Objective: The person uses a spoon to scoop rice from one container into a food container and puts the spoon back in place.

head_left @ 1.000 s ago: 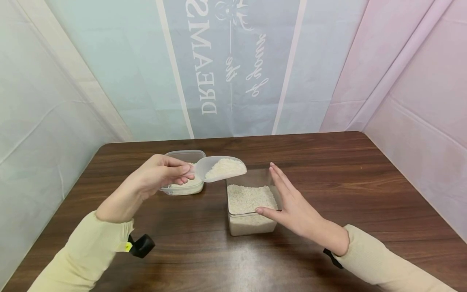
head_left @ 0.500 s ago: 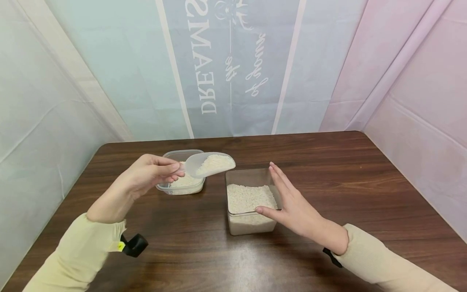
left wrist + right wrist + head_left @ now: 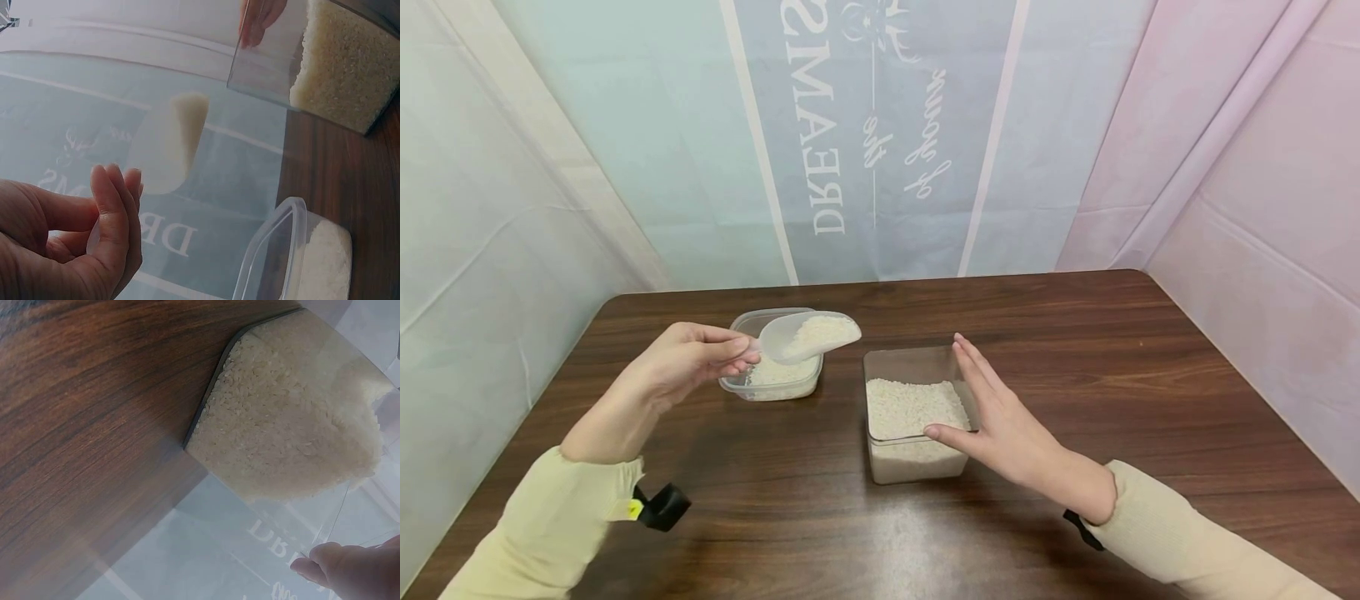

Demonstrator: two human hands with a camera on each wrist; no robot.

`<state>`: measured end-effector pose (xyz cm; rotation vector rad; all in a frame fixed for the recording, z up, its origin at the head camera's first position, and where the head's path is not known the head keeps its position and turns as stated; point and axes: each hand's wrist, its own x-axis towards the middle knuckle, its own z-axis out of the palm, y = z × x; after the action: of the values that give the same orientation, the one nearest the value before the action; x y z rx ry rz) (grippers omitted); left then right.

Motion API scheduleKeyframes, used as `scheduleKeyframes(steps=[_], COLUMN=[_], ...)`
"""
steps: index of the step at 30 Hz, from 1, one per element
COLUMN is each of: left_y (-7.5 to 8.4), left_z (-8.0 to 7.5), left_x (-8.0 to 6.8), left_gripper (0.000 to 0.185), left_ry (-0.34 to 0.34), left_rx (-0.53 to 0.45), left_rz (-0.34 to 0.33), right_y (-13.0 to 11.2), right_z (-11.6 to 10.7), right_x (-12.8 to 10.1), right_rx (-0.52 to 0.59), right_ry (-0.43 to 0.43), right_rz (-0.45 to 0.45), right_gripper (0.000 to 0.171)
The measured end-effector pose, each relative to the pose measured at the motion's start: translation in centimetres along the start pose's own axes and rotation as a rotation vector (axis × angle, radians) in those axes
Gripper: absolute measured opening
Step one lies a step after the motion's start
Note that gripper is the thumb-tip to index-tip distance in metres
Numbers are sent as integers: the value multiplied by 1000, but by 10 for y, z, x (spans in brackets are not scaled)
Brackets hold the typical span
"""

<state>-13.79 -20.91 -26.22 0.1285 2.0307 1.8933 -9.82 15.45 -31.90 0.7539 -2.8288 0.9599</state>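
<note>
My left hand (image 3: 688, 360) pinches the handle of a clear plastic scoop (image 3: 808, 335) loaded with white rice; the scoop (image 3: 165, 145) hangs over a low clear tub (image 3: 771, 377) that holds some rice. To the right stands a taller square clear container (image 3: 913, 417) about half full of rice. My right hand (image 3: 1000, 421) rests against its right wall with straight fingers, thumb on the near rim. The right wrist view shows the rice (image 3: 287, 425) through the container wall and a fingertip (image 3: 312, 569). The low tub's rim (image 3: 275, 250) appears in the left wrist view.
Everything sits on a dark wooden table (image 3: 1075, 375). Pale cloth walls with mirrored lettering close in the back and both sides. Black wrist straps (image 3: 658, 507) show at my cuffs.
My left hand has carried the filled scoop leftward, from above the tall container's left edge to above the low tub. The right hand and both containers have stayed put.
</note>
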Motion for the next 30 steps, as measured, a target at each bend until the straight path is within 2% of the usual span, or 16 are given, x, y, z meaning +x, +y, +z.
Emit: scheduleKeyframes(steps=[6,15,30], left_y=[-4,-9,-17], left_z=[-8,-19,-35], left_x=[-1,-4,-7], left_gripper=[11,20,22], left_ry=[16,19,43], left_rx=[-29,-57,-76], left_rz=[2,8,-28], right_y=[-1,-1,-3], right_z=[-1,-2,-3], right_x=[1,2,3], right_rx=[2,1,-1], right_ry=[-2,-4,-2], right_rz=[2,3,9], right_gripper=[95,95,95])
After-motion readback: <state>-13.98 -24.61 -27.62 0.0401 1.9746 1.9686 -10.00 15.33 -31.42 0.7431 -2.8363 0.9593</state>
